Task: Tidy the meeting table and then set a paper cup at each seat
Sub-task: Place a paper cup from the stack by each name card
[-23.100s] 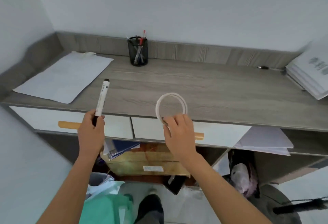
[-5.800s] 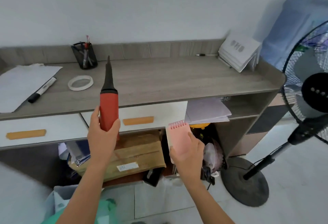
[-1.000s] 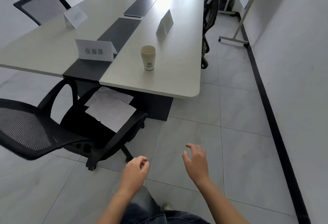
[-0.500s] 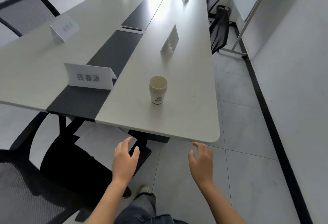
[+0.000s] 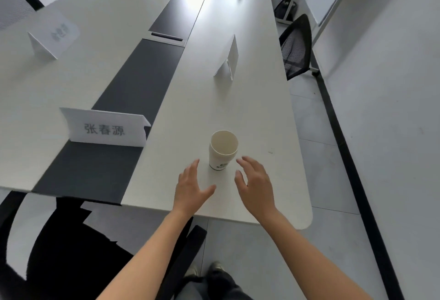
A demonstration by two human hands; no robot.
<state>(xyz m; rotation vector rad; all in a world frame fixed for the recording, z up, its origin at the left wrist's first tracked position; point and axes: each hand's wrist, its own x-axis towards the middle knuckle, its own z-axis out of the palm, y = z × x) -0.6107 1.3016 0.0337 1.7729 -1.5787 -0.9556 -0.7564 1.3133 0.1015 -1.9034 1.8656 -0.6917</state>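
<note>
A white paper cup (image 5: 223,150) with a small logo stands upright and empty near the near end of the long white meeting table (image 5: 262,109). My left hand (image 5: 191,186) hovers just left of the cup, fingers spread, holding nothing. My right hand (image 5: 256,184) hovers just right of it, also open and curved toward the cup. Neither hand touches the cup.
A white name card (image 5: 104,127) stands on the table's dark centre strip (image 5: 133,80); other name cards (image 5: 229,60) stand farther along. A black office chair (image 5: 59,252) sits at the near left, another chair (image 5: 296,45) at the right side. A wall runs along the right.
I have stepped closer to the table. Both hands have risen from below the table edge to either side of the paper cup.
</note>
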